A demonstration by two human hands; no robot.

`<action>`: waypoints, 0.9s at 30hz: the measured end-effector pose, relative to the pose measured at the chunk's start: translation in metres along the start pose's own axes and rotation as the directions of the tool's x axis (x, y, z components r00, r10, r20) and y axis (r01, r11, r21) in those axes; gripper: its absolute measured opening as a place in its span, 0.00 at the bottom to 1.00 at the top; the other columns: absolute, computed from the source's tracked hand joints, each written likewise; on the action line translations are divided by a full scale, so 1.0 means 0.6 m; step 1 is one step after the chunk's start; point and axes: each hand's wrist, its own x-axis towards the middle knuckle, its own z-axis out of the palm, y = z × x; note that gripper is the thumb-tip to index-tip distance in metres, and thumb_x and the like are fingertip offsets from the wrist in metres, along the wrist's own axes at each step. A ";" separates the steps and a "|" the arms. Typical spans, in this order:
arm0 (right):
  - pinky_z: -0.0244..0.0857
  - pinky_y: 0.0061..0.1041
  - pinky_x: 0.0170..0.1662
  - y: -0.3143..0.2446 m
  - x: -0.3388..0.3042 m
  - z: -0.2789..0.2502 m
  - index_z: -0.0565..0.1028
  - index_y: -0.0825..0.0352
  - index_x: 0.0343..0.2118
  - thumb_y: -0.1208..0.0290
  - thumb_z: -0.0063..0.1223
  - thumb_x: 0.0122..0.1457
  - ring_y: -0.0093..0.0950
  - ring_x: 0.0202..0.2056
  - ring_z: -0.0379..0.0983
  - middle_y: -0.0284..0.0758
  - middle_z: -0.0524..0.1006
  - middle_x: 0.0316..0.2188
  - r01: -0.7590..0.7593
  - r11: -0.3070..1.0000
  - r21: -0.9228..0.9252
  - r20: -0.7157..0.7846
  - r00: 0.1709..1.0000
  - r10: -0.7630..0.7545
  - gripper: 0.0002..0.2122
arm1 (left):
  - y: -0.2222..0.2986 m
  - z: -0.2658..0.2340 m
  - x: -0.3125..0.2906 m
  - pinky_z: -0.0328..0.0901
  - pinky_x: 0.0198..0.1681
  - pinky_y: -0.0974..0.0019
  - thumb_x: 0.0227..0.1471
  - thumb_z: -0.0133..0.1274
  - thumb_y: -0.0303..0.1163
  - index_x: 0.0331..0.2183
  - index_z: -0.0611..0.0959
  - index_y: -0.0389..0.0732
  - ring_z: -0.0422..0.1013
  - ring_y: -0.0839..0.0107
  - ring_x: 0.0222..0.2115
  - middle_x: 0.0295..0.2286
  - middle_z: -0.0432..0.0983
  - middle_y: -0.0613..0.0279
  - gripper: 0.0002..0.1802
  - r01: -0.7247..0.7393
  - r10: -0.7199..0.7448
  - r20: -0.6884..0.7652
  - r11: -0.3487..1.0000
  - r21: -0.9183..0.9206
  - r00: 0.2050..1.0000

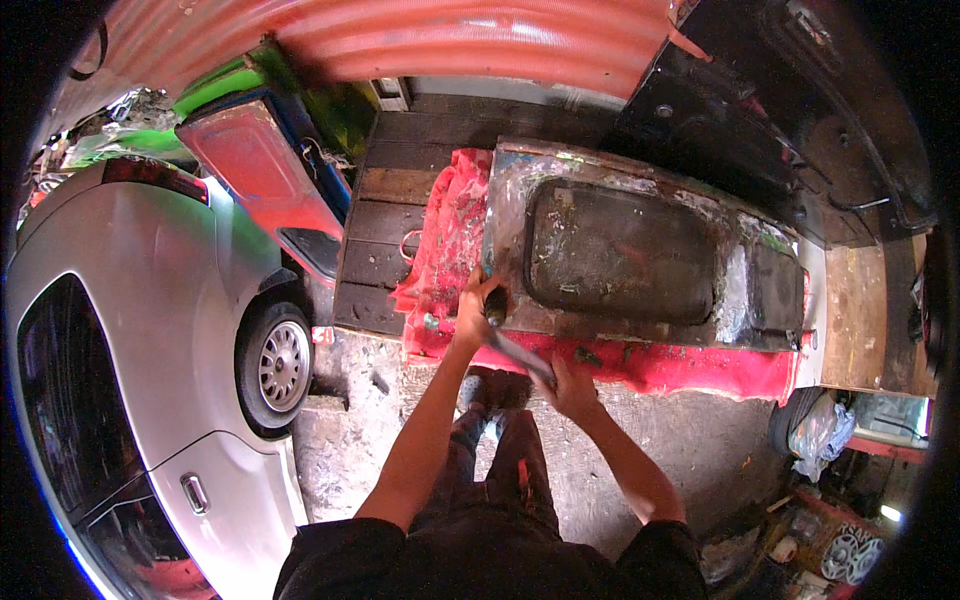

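My right hand (573, 389) is closed round the handle of a hammer (520, 356), whose dark, rounded head reaches up to my left hand. My left hand (472, 310) is by the lower left corner of a worn metal vehicle door panel (620, 250). Its fingers are curled, and the hammer head partly covers them. What they hold, if anything, I cannot make out. The panel lies flat, with scraped, patchy paint and a large dark recessed area. Under it a red cloth (450, 230) sticks out on the left and along the near edge.
A dark wooden bench (385, 240) carries the panel. A silver car (150, 300) stands close on the left, with a red door panel (255, 160) leaning behind it. Large black panels (760, 110) stand at the back right. Plastic-wrapped items (825, 430) and clutter lie at lower right.
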 end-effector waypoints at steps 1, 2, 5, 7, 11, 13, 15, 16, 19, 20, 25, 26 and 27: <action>0.65 0.40 0.20 0.001 0.006 0.005 0.72 0.65 0.37 0.55 0.58 0.56 0.41 0.17 0.72 0.41 0.72 0.16 -0.081 0.994 -0.076 0.078 0.993 0.087 0.17 | -0.001 0.000 -0.004 0.63 0.30 0.60 0.31 0.60 0.22 0.28 0.78 0.39 0.69 0.57 0.29 0.27 0.64 0.54 0.14 -0.024 0.024 0.007 0.999 0.048 1.000; 0.65 0.40 0.20 0.006 -0.006 0.011 0.71 0.65 0.37 0.56 0.57 0.56 0.42 0.17 0.72 0.41 0.72 0.16 -0.108 0.993 -0.041 0.054 0.992 0.110 0.17 | -0.001 -0.001 -0.009 0.63 0.30 0.60 0.31 0.60 0.22 0.28 0.78 0.39 0.69 0.58 0.28 0.26 0.65 0.55 0.14 -0.144 0.141 0.029 0.975 0.167 0.990; 0.65 0.41 0.21 0.022 -0.012 -0.007 0.70 0.66 0.39 0.57 0.57 0.57 0.45 0.18 0.72 0.42 0.72 0.16 -0.174 0.972 0.156 0.017 0.985 0.174 0.17 | 0.078 0.024 -0.007 0.64 0.29 0.61 0.31 0.59 0.22 0.29 0.78 0.39 0.69 0.57 0.28 0.26 0.65 0.54 0.14 -0.333 0.338 0.071 0.831 0.447 0.939; 0.66 0.41 0.22 -0.001 -0.008 -0.023 0.70 0.66 0.39 0.57 0.56 0.57 0.46 0.20 0.73 0.42 0.73 0.18 -0.154 0.964 0.215 -0.022 0.986 0.163 0.17 | 0.102 0.026 -0.026 0.64 0.29 0.60 0.32 0.59 0.22 0.29 0.78 0.39 0.68 0.55 0.28 0.27 0.66 0.53 0.14 -0.364 0.378 0.088 0.762 0.536 0.922; 0.68 0.42 0.25 -0.016 -0.014 -0.030 0.69 0.65 0.41 0.58 0.56 0.57 0.46 0.23 0.75 0.43 0.75 0.23 -0.157 0.963 0.219 0.010 0.987 0.159 0.17 | 0.103 0.023 -0.041 0.63 0.30 0.59 0.32 0.60 0.23 0.28 0.78 0.39 0.67 0.55 0.27 0.27 0.65 0.53 0.14 -0.445 0.449 0.132 0.717 0.537 0.884; 0.68 0.42 0.26 -0.022 -0.022 -0.029 0.69 0.64 0.41 0.58 0.56 0.57 0.47 0.24 0.75 0.44 0.75 0.23 -0.227 0.940 0.255 0.054 0.974 0.220 0.16 | 0.095 0.025 -0.051 0.62 0.30 0.59 0.31 0.61 0.23 0.27 0.78 0.39 0.66 0.59 0.27 0.26 0.62 0.56 0.13 -0.461 0.458 0.142 0.724 0.513 0.878; 0.68 0.42 0.27 -0.025 -0.031 -0.026 0.69 0.64 0.41 0.58 0.56 0.57 0.47 0.24 0.75 0.44 0.75 0.22 -0.283 0.918 0.279 0.106 0.959 0.263 0.16 | 0.095 0.020 -0.050 0.63 0.28 0.61 0.35 0.60 0.25 0.26 0.77 0.40 0.67 0.61 0.25 0.25 0.64 0.57 0.10 -0.446 0.445 0.146 0.705 0.552 0.884; 0.68 0.42 0.26 -0.024 -0.035 -0.021 0.69 0.64 0.41 0.58 0.56 0.57 0.46 0.24 0.75 0.43 0.75 0.22 -0.304 0.909 0.285 0.135 0.952 0.276 0.16 | 0.098 0.018 -0.049 0.63 0.27 0.62 0.37 0.60 0.25 0.26 0.77 0.40 0.68 0.61 0.24 0.25 0.65 0.58 0.09 -0.438 0.439 0.147 0.694 0.571 0.887; 0.65 0.37 0.22 -0.032 -0.039 -0.013 0.69 0.65 0.41 0.63 0.57 0.57 0.43 0.20 0.73 0.42 0.73 0.18 -0.289 0.913 0.289 0.162 0.954 0.251 0.15 | 0.012 -0.009 -0.020 0.64 0.30 0.59 0.34 0.60 0.24 0.28 0.78 0.39 0.69 0.55 0.28 0.26 0.65 0.53 0.13 -0.181 0.179 0.030 0.959 0.220 0.983; 0.63 0.35 0.21 -0.034 -0.040 -0.011 0.68 0.66 0.40 0.66 0.58 0.56 0.42 0.18 0.72 0.42 0.71 0.17 -0.277 0.918 0.285 0.157 0.958 0.241 0.14 | 0.004 -0.014 -0.015 0.64 0.30 0.58 0.33 0.61 0.23 0.28 0.78 0.39 0.69 0.54 0.28 0.27 0.65 0.52 0.13 -0.138 0.136 0.025 0.978 0.158 0.990; 0.63 0.34 0.21 -0.040 -0.040 -0.004 0.69 0.66 0.39 0.65 0.59 0.56 0.40 0.19 0.73 0.41 0.72 0.17 -0.256 0.913 0.316 0.137 0.965 0.224 0.14 | 0.052 -0.003 -0.014 0.64 0.30 0.58 0.32 0.61 0.22 0.28 0.78 0.38 0.69 0.56 0.28 0.26 0.65 0.54 0.13 -0.110 0.100 0.053 0.965 0.238 0.994; 0.64 0.34 0.21 -0.043 -0.038 -0.002 0.69 0.66 0.39 0.65 0.59 0.55 0.40 0.19 0.73 0.41 0.72 0.17 -0.250 0.913 0.322 0.129 0.967 0.220 0.14 | 0.057 -0.003 -0.015 0.64 0.30 0.58 0.32 0.61 0.21 0.28 0.78 0.38 0.69 0.56 0.28 0.27 0.65 0.54 0.13 -0.133 0.122 0.059 0.951 0.279 0.991; 0.64 0.34 0.21 -0.045 -0.035 -0.003 0.69 0.66 0.39 0.65 0.59 0.55 0.39 0.19 0.73 0.41 0.72 0.17 -0.205 0.926 0.317 0.112 0.978 0.178 0.14 | 0.071 -0.001 -0.019 0.64 0.30 0.59 0.32 0.60 0.21 0.28 0.78 0.37 0.69 0.57 0.28 0.27 0.65 0.54 0.13 -0.248 0.229 0.095 0.893 0.375 0.969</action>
